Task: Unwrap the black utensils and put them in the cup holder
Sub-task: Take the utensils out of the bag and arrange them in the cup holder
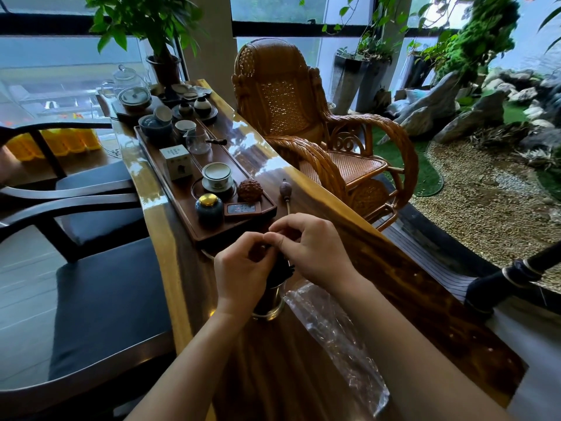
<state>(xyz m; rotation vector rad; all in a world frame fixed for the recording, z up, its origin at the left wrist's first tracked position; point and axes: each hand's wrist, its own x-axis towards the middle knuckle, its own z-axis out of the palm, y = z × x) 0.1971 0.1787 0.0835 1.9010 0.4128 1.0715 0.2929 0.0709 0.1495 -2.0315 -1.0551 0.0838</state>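
Both the left hand [243, 268] and right hand [312, 250] pinched slim black utensils [288, 268] above the shiny metal cup holder [271, 302], the crinkled clear plastic wrapper [337, 335] already discarded on the wooden surface [394, 268]; lowering them in seemingly came next.

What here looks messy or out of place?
Only the crumpled clear plastic wrapper, lying loose on the wooden table beside the metal cup holder. The tea tray looks orderly.

Landmark: long glossy wooden table [170, 189]
Right of it: rattan rocking chair [303, 117], gravel rock garden [485, 192]
Left: dark chairs [100, 287]
Behind: daylit windows [45, 71]
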